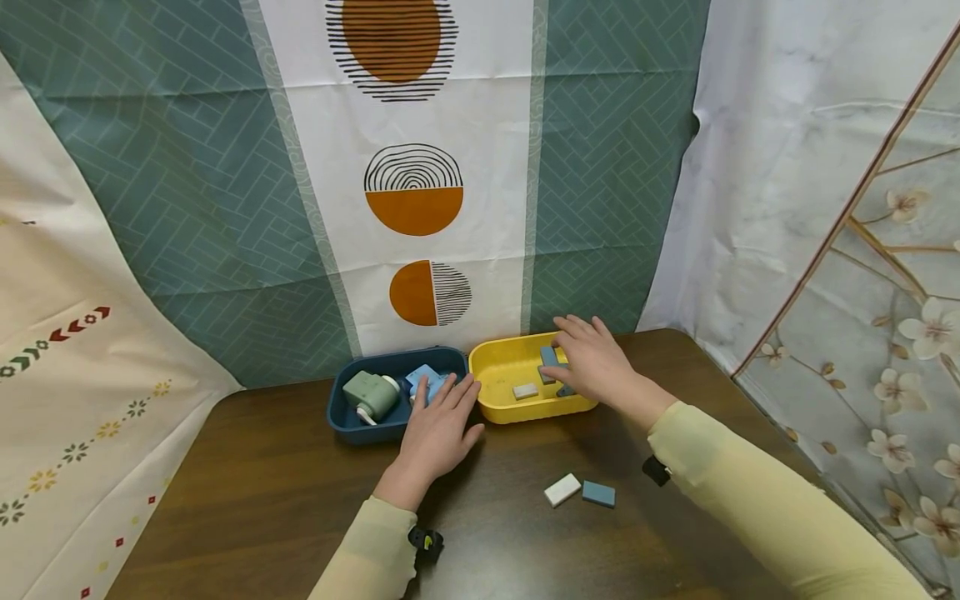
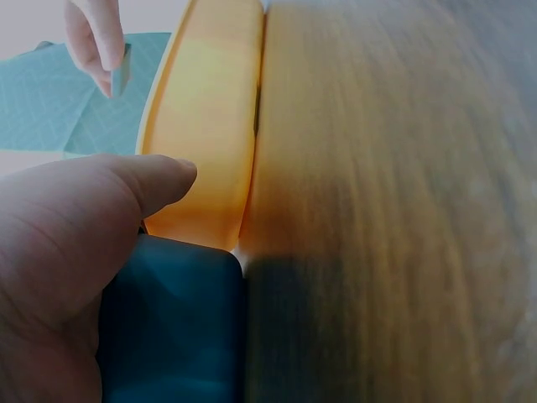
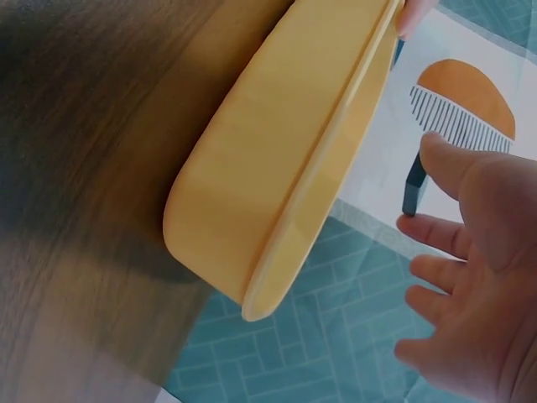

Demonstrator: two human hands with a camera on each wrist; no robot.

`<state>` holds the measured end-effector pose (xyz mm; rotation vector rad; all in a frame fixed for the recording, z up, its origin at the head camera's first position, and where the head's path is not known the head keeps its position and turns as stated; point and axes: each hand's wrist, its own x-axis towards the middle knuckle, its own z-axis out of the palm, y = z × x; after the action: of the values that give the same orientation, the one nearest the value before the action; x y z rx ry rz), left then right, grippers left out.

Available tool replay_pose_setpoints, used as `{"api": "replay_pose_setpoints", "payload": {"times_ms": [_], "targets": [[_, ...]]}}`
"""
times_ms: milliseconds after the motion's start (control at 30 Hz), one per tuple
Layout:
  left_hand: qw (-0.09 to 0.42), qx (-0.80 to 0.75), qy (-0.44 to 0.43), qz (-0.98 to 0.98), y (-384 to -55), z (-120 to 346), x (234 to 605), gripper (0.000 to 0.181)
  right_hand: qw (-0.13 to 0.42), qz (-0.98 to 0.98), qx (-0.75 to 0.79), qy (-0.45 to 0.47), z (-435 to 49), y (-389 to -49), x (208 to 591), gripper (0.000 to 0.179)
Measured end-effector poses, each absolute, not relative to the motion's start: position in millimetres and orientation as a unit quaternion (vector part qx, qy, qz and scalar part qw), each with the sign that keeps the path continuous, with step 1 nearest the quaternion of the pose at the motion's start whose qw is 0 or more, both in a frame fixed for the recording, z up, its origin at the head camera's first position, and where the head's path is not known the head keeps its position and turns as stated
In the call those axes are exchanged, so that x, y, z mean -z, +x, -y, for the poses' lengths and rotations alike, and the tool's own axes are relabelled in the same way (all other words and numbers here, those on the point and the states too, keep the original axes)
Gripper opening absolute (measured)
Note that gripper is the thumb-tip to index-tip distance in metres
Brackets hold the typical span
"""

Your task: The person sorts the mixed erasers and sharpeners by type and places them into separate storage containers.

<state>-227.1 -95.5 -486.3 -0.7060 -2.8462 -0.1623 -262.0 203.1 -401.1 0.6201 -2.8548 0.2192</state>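
Observation:
My right hand (image 1: 588, 362) is above the right end of the yellow tray (image 1: 491, 408). In the right wrist view its thumb and index finger pinch a dark blue-grey domino-like tile (image 3: 414, 185), held above the tray's rim. A white tile (image 1: 525, 391) lies in that tray, with blue-grey tiles (image 1: 548, 357) partly hidden by the hand. My left hand (image 1: 438, 429) rests over the right front edge of the navy tray (image 1: 348, 432), fingers extended. A light blue object (image 1: 424, 375) in the navy tray is partly covered by these fingers.
A sage-green bottle-like toy (image 1: 370, 395) with white parts lies in the navy tray. On the brown table (image 1: 277, 483), a white tile (image 1: 562, 490) and a blue-grey tile (image 1: 598, 494) lie in front of the trays. Patterned cloths (image 1: 615, 167) hang behind and beside the table.

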Motion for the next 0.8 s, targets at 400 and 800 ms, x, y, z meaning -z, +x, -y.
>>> {"api": "replay_pose_setpoints", "payload": {"times_ms": [400, 800], "targets": [[0.109, 0.053, -0.241, 0.963, -226.0, 95.5, 485.2, 0.074, 0.111, 0.971, -0.060, 0.202, -189.8, -275.1, 402.6, 0.060], [0.090, 0.053, -0.236, 0.966, -228.6, 97.1, 486.2, 0.075, 0.091, 0.976, -0.056, 0.189, -181.6, -282.9, 405.3, 0.059]]}}
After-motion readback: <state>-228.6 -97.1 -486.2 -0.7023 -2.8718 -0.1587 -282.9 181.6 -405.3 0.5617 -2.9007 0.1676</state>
